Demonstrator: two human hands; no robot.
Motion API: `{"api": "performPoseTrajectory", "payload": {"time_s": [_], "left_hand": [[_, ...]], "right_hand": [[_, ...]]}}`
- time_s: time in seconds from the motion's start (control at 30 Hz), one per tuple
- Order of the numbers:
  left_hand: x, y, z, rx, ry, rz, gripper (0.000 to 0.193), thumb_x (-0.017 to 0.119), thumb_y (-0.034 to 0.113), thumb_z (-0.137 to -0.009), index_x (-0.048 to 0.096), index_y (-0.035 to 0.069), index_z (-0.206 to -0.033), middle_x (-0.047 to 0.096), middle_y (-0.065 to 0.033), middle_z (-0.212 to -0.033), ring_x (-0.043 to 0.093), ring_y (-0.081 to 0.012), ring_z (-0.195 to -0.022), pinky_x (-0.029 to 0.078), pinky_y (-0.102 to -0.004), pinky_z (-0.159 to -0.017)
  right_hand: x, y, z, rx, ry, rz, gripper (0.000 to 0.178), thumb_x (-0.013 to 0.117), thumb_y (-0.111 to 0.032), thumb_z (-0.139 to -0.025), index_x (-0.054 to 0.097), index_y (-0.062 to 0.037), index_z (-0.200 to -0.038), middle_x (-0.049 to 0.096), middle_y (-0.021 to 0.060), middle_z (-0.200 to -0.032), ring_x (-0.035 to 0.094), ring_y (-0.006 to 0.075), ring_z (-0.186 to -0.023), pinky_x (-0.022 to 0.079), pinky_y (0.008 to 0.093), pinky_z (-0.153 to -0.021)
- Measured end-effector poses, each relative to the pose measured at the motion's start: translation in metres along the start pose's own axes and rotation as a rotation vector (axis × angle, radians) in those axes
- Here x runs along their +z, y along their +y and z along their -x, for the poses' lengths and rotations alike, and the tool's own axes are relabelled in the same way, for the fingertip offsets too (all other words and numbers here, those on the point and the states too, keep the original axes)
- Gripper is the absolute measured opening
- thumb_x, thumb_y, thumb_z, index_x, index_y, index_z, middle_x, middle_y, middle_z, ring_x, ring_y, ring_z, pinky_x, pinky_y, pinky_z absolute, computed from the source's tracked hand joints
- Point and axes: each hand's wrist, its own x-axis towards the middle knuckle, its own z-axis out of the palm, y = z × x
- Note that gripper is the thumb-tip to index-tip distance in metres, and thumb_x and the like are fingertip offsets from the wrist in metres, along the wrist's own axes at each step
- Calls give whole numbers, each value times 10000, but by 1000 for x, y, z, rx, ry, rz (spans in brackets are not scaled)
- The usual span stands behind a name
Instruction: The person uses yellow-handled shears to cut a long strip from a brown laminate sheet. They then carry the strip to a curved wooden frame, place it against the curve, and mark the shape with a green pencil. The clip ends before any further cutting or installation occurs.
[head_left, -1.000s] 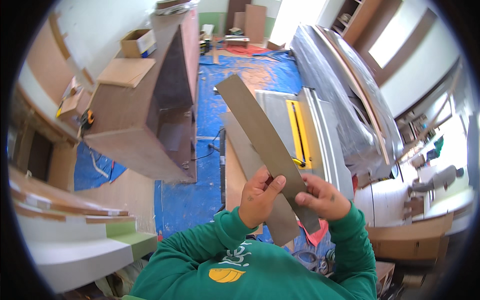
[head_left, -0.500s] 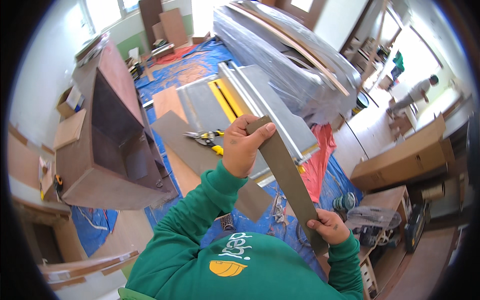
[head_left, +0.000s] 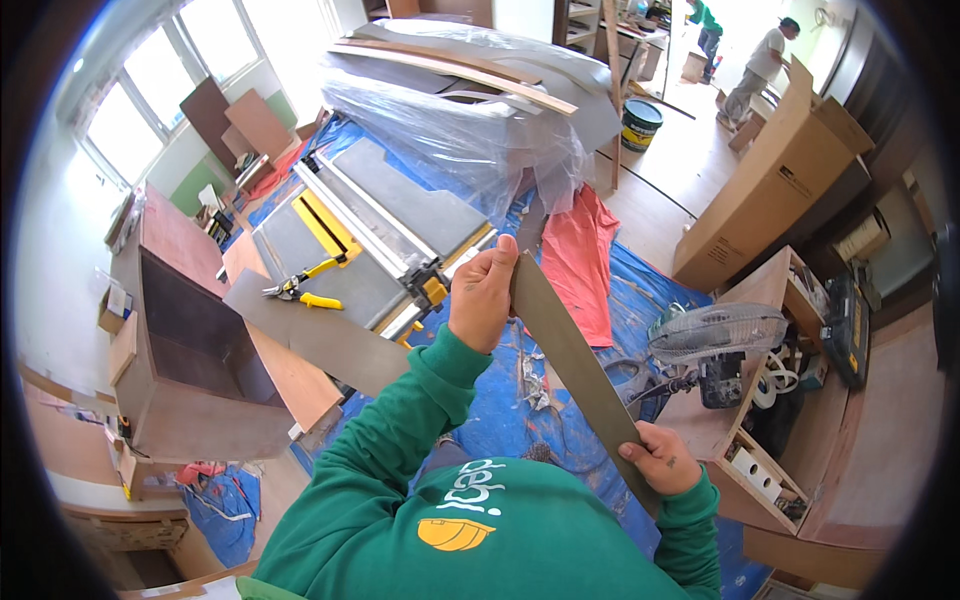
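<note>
A long, narrow grey-brown strip of sheet material [head_left: 575,355] slants across in front of me. My left hand [head_left: 484,296] grips its upper end, thumb on the near face. Lower down, my right hand [head_left: 661,457] is closed on the strip's right edge. Beyond my left arm lies a wider sheet [head_left: 330,335] of similar colour. Yellow-handled snips [head_left: 303,287] rest on that sheet, their jaws pointing left. A table saw [head_left: 375,225] with a yellow insert and a metal fence stands behind, with the sheet lying across its near side.
A brown cabinet carcass [head_left: 205,340] stands at left. Plastic-wrapped furniture [head_left: 470,110] is behind the saw. At right are a cardboard box [head_left: 770,175], a fan [head_left: 715,335] and a wooden bench [head_left: 760,290]. Blue sheeting [head_left: 500,375] covers the floor. Two people work far off, one in white [head_left: 765,60].
My view has swung to the right, so the saw, snips and cabinet now appear farther left. Both hands keep their hold on the strip.
</note>
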Motion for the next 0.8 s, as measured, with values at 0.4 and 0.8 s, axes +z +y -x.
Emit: {"api": "performPoseTrajectory", "payload": {"time_s": [0.4,0.8], "left_hand": [[76,-32,17,186,-169,-288,245,679,223,-1044,684,33,-888,618,46,-779,521,-38,-701,413,-235,-643],[109,-55,5,92,-97,-399,430,641,366,-1067,642,69,-756,514,78,-674,427,-35,-640,339,-253,-568]], "right_hand": [[-27,48,63,-69,114,-110,253,653,-196,-1009,535,-1,-899,468,147,-730,423,237,-685,419,394,-645],[-23,62,89,-10,215,-66,187,653,-190,-1013,620,-7,-999,508,128,-754,466,217,-707,442,372,-675]]}}
